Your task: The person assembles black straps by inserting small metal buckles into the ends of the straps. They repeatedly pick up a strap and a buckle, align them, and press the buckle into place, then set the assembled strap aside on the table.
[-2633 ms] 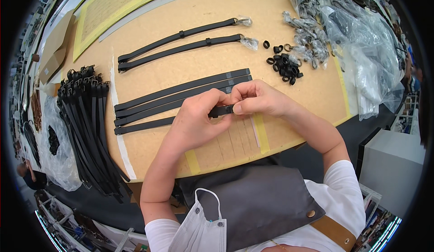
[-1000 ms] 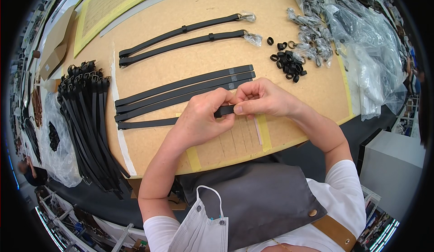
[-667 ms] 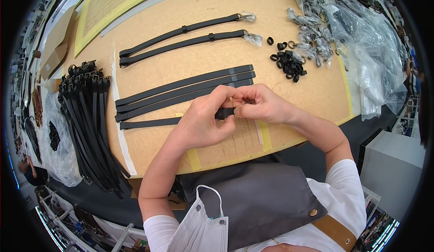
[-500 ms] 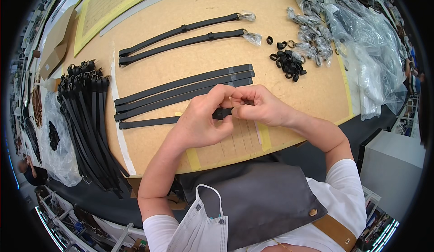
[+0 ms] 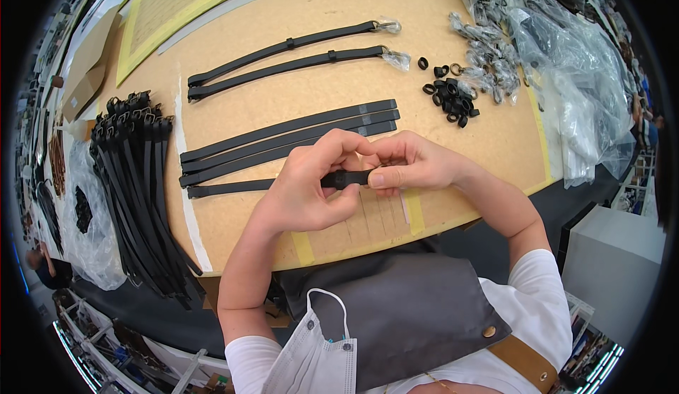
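Note:
A black strap (image 5: 233,188) runs along the table's near part into my hands. My left hand (image 5: 304,185) is curled round it, thumb and fingers near a dark band, apparently a loop (image 5: 342,180), on the strap. My right hand (image 5: 417,166) pinches the strap's end between thumb and fingers; the tip itself is hidden. Just beyond, several flat black straps (image 5: 283,136) lie side by side, partly behind my left hand. Farther back are two finished-looking straps (image 5: 283,73), each with a loop and a plastic-wrapped metal fitting (image 5: 396,60) at its right end.
Small black loops (image 5: 453,98) are piled at the right, beside plastic-wrapped metal clasps (image 5: 495,61) and clear plastic bags (image 5: 580,104). A thick bundle of black buckled straps (image 5: 138,189) hangs over the table's left edge. A yellow-edged board (image 5: 184,12) lies at the back left.
My hands have drawn slightly apart, the left moving a little left and the right a little right. More of the black strap and its loop shows between them.

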`<action>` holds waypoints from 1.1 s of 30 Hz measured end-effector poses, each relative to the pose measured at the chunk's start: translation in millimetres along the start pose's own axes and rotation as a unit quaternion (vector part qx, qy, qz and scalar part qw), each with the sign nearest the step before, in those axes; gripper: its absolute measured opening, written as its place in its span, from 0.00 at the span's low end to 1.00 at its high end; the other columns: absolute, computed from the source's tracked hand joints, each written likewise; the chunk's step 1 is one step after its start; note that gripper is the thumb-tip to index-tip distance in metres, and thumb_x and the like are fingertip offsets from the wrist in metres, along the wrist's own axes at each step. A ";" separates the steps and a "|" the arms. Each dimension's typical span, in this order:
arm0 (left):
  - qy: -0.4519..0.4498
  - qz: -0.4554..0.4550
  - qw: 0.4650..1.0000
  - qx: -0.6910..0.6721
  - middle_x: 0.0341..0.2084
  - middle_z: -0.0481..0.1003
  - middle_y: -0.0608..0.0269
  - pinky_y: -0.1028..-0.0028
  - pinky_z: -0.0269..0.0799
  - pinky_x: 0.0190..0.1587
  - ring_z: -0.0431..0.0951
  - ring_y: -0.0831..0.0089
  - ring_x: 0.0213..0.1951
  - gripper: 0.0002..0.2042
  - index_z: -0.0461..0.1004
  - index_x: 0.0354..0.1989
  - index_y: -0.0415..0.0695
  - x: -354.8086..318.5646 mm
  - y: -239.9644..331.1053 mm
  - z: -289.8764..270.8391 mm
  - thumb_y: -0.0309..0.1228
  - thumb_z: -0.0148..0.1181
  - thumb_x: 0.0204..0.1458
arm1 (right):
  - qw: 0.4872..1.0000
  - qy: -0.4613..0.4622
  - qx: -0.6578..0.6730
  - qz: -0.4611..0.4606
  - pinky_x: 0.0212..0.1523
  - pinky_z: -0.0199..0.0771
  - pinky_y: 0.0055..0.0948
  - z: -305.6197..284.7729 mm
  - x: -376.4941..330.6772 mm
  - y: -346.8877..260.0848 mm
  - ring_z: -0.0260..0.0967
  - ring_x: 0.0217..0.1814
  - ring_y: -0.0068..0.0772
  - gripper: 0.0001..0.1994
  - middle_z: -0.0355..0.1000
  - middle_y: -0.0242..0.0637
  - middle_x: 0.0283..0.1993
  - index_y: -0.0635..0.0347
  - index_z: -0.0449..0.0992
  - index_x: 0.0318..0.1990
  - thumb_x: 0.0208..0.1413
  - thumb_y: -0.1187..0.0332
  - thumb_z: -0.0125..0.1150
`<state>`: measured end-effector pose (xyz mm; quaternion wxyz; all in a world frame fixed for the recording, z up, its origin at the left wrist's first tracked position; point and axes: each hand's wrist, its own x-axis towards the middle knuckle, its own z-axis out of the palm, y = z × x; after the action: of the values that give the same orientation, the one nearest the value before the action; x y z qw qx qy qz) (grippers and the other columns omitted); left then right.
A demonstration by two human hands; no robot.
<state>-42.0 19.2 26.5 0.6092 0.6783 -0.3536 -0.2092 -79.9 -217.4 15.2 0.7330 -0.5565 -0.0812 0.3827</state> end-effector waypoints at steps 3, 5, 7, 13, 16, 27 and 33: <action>0.011 0.030 0.999 0.007 0.36 0.81 0.61 0.80 0.73 0.33 0.80 0.79 0.34 0.22 0.71 0.51 0.36 1.3 -8.3 2.9 0.16 0.58 0.44 | 0.995 0.043 -0.053 -0.073 0.36 0.67 0.21 7.3 4.2 12.1 0.63 0.34 0.14 0.12 0.68 0.23 0.31 0.62 0.75 0.38 0.67 0.61 0.64; -0.007 -0.057 0.998 0.018 0.40 0.80 0.59 0.79 0.75 0.38 0.80 0.79 0.36 0.24 0.70 0.54 0.36 1.6 2.4 -2.5 0.17 0.61 0.45 | 0.983 0.060 -0.123 -0.126 0.34 0.64 0.21 5.7 6.5 16.4 0.60 0.33 0.13 0.12 0.66 0.23 0.29 0.62 0.75 0.37 0.68 0.62 0.63; 0.002 -0.099 0.993 0.070 0.41 0.80 0.59 0.79 0.75 0.38 0.79 0.80 0.36 0.25 0.70 0.56 0.36 1.4 15.1 -12.1 0.18 0.64 0.46 | 0.972 0.090 -0.182 -0.115 0.32 0.62 0.22 0.6 3.5 12.4 0.59 0.32 0.13 0.12 0.66 0.23 0.28 0.62 0.75 0.36 0.67 0.63 0.63; 0.161 -0.094 0.932 0.312 0.29 0.78 0.64 0.79 0.63 0.26 0.68 0.83 0.26 0.15 0.78 0.47 0.40 -31.9 20.7 -84.2 0.32 0.72 0.54 | 0.918 0.231 -0.281 -0.156 0.29 0.58 0.22 -29.2 5.4 -9.7 0.58 0.28 0.12 0.12 0.66 0.21 0.25 0.63 0.76 0.33 0.65 0.65 0.65; 0.153 -0.085 0.930 0.322 0.29 0.78 0.65 0.79 0.65 0.28 0.69 0.82 0.26 0.13 0.79 0.47 0.41 -26.3 18.3 -116.5 0.31 0.70 0.56 | 0.884 0.305 -0.326 -0.137 0.28 0.59 0.21 -46.3 18.4 -21.6 0.59 0.27 0.12 0.12 0.68 0.22 0.24 0.65 0.79 0.37 0.64 0.64 0.66; 0.168 0.044 0.834 0.524 0.39 0.73 0.59 0.64 0.67 0.52 0.73 0.59 0.48 0.09 0.80 0.42 0.44 10.2 -56.7 -116.1 0.27 0.68 0.53 | 0.795 0.289 -0.527 -0.085 0.53 0.75 0.38 -47.9 12.1 -14.0 0.74 0.52 0.39 0.10 0.77 0.37 0.45 0.58 0.79 0.45 0.59 0.65 0.67; 0.072 0.066 0.909 0.406 0.42 0.76 0.61 0.63 0.64 0.55 0.73 0.60 0.48 0.10 0.80 0.42 0.43 26.4 -43.1 -42.4 0.29 0.69 0.53 | 0.777 0.253 -0.570 -0.085 0.46 0.75 0.36 -40.9 15.6 -12.9 0.75 0.43 0.40 0.07 0.76 0.40 0.39 0.60 0.80 0.41 0.58 0.69 0.67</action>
<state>15.5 28.9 -4.4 0.3175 0.8553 -0.4073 0.0425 -40.6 -239.1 6.8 0.3059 -0.9400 -0.1433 0.0485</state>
